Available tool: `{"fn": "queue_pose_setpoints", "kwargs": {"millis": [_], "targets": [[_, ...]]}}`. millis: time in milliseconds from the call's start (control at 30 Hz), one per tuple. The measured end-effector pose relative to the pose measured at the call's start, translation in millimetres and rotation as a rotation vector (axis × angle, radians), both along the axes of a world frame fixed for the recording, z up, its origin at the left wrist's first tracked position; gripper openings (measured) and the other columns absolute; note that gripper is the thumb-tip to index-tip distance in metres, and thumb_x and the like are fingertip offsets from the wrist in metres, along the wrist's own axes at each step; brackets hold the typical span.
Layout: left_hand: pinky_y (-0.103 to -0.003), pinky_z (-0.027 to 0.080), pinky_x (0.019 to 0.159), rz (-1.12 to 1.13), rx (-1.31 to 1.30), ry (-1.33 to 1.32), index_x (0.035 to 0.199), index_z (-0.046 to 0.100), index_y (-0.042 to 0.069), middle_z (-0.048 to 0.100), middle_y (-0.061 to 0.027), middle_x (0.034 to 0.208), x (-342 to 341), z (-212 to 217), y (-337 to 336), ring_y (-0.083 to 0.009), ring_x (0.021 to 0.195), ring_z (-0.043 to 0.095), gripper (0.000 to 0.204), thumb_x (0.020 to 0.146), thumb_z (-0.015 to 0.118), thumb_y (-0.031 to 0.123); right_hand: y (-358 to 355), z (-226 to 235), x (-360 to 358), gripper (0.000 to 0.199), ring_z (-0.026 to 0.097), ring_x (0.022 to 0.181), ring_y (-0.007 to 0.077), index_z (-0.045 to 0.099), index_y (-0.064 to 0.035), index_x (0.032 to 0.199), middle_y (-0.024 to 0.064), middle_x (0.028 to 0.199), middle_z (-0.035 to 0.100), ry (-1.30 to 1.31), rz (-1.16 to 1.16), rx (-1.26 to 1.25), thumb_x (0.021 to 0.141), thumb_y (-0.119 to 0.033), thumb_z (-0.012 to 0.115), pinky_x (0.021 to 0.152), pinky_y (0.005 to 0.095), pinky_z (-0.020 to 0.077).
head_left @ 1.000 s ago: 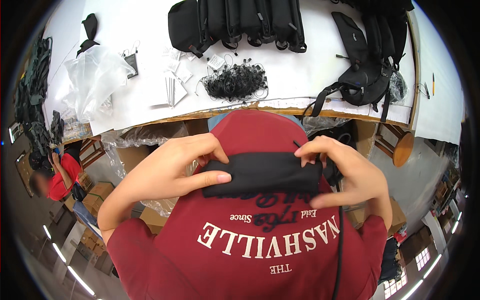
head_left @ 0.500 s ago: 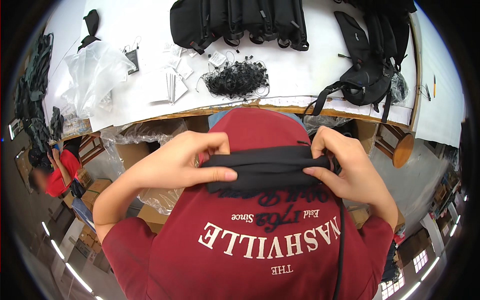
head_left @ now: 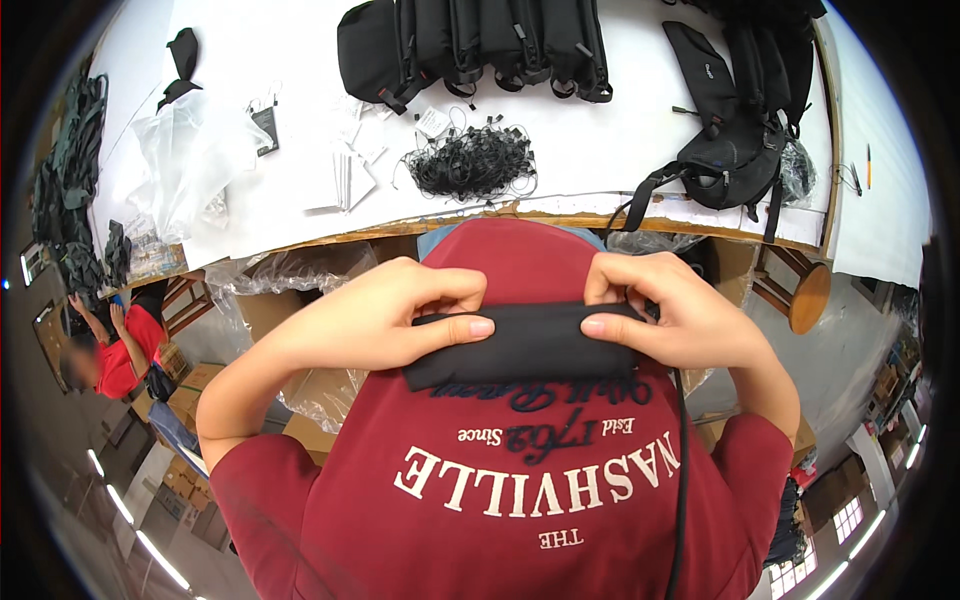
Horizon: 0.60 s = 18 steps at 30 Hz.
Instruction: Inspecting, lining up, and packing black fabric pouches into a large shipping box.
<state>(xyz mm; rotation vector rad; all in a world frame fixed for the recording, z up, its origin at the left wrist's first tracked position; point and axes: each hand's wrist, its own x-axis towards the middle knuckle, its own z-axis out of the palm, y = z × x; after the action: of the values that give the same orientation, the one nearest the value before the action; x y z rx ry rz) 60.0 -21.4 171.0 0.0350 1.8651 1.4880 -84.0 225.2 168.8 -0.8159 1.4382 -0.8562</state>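
Observation:
A strip of folded black fabric [head_left: 530, 350] is stretched sideways in front of my dark red shirt, just off the table's near edge. My left hand [head_left: 430, 315] pinches its upper edge near the left end, thumb on the side facing me. At the right end my right hand [head_left: 640, 310] grips the same edge in a matching pinch. Between the two thumbs the cloth lies smooth and fairly taut, and its lower flap hangs over the shirt's print. The fingers behind the fabric are partly hidden.
On the white table [head_left: 580, 150] lies a heap of black corded tags [head_left: 470, 162]. Black bags [head_left: 480, 45] stand in a row behind it; more black bags [head_left: 735, 150] lie at right. White cards [head_left: 345, 180] and clear plastic [head_left: 180, 150] are at left. A person in red [head_left: 125, 350] is far left.
Both hands have moved inward along the fabric's edge, closer together. The cloth, which was bunched in folds, now lies flatter and smoother between them.

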Motion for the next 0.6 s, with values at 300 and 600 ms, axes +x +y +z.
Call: {"fn": "queue_pose_setpoints", "kwargs": {"millis": [300, 600], "targets": [[-0.041, 0.041, 0.055, 0.038, -0.14, 0.141, 0.082, 0.05, 0.004, 0.053, -0.0147, 0.063, -5.6, -4.4, 1.6, -0.0325, 0.057, 0.055, 0.031, 0.095, 0.055, 0.032, -0.7, -7.2, -2.8, 0.024, 0.058, 0.068, 0.0282, 0.049, -0.0002, 0.087, 0.0135, 0.074, 0.058, 0.246, -0.081, 0.008, 0.089, -0.02, 0.063, 0.062, 0.0357, 0.0446], [-0.028, 0.034, 0.053, -0.15, 0.03, -0.28, 0.083, 0.049, 0.005, 0.047, 0.0007, 0.067, -28.7, -5.5, 0.3, -0.0092, 0.059, 0.043, 0.039, 0.083, 0.073, 0.036, -8.6, -14.4, -11.6, 0.026, 0.046, 0.063, 0.0174, 0.055, -0.0052, 0.085, 0.0038, 0.068, 0.047, 0.038, 0.124, -0.084, 0.083, -0.028, 0.068, 0.06, 0.0311, 0.038]]}}
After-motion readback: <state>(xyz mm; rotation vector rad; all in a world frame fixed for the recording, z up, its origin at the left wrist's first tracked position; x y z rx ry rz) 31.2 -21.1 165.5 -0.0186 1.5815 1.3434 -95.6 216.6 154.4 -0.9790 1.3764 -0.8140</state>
